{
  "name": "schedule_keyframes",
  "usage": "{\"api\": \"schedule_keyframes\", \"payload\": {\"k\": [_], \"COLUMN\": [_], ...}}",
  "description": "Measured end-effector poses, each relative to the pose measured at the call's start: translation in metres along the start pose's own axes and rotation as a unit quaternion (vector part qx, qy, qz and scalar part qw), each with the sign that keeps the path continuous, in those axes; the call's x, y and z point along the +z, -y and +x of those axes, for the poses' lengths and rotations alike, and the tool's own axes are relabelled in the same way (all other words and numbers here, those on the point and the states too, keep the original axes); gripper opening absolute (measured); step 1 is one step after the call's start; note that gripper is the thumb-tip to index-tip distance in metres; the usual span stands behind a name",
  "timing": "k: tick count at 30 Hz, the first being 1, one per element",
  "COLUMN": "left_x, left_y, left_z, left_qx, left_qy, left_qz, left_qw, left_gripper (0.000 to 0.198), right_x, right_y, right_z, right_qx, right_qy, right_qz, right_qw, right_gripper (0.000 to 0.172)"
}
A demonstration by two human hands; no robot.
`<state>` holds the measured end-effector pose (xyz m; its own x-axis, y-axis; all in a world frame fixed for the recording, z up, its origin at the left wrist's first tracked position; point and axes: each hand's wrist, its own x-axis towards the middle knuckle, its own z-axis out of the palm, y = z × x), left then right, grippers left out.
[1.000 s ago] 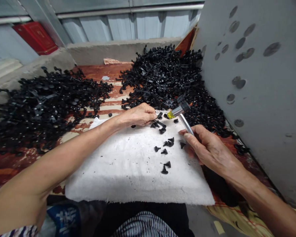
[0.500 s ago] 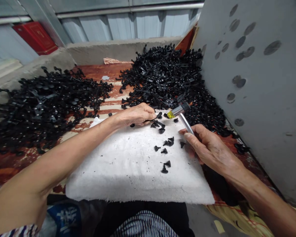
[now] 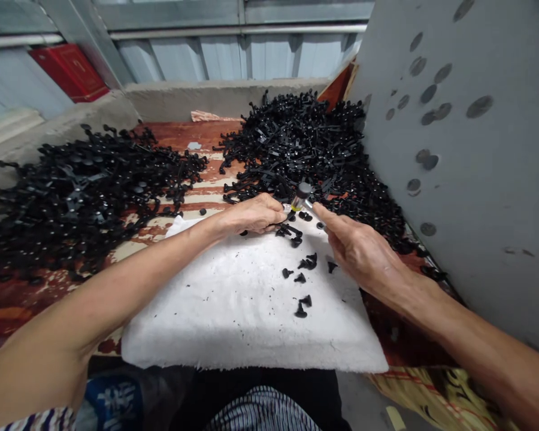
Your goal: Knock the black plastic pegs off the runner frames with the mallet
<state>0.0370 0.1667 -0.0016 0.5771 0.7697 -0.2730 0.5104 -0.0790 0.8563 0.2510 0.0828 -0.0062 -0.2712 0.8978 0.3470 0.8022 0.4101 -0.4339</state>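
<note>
At the far edge of the white cloth (image 3: 197, 317), I see the left hand (image 3: 260, 214) bent low, its fingers pinched on what looks like a slim black piece (image 3: 291, 215), the free end of which lies beneath the head of the hammer (image 3: 302, 191); whether the yellow face touches it, I cannot tell from my camera. The right hand (image 3: 362, 245) has its fingers wrapped round the shiny handle. What worries me is how near the left fingertips sit to that yellow face: a blow landing slightly toward them would, I judge, catch skin instead. The soft-looking cloth could also let the piece tilt or skid under an off-centre knock, especially if the pinch is light. Just beside it, loose black pieces (image 3: 296, 241) crowd the spot, and one could be struck by mistake or sent skittering. Beyond, the right-hand heap (image 3: 296, 149) spreads close to the cloth on the worktop (image 3: 173, 134), so anything flung that way would be hard for me to pick out among so many alike.
</note>
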Motion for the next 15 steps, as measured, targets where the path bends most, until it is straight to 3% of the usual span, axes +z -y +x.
{"api": "schedule_keyframes", "payload": {"k": [2, 6, 7, 11, 12, 15], "left_x": [0.000, 0.000, 0.000, 0.001, 0.002, 0.003], "left_y": [0.000, -0.001, -0.002, -0.002, -0.002, -0.001], "left_z": [-0.001, -0.005, -0.005, -0.006, -0.005, -0.005], "left_qx": [0.005, 0.010, 0.011, 0.012, 0.012, 0.014], "left_qy": [0.004, 0.007, 0.006, 0.001, 0.000, -0.004], "left_qz": [-0.010, -0.012, -0.014, -0.014, -0.014, -0.012], "left_qw": [1.000, 1.000, 1.000, 1.000, 1.000, 1.000], "left_gripper": [0.034, 0.036, 0.036, 0.035, 0.034, 0.034], "right_x": [-0.003, -0.010, -0.010, -0.004, -0.003, -0.002], "right_y": [0.001, 0.009, 0.011, 0.010, 0.010, 0.010], "right_z": [0.001, 0.002, 0.002, 0.002, 0.001, 0.000], "right_qx": [0.000, -0.004, -0.011, -0.008, 0.003, 0.027], "right_qy": [0.009, -0.119, -0.117, 0.019, 0.016, -0.086], "right_qz": [0.003, 0.046, 0.043, 0.021, 0.028, 0.048], "right_qw": [1.000, 0.992, 0.992, 1.000, 0.999, 0.995], "right_gripper": [0.055, 0.054, 0.054, 0.053, 0.053, 0.054]}}
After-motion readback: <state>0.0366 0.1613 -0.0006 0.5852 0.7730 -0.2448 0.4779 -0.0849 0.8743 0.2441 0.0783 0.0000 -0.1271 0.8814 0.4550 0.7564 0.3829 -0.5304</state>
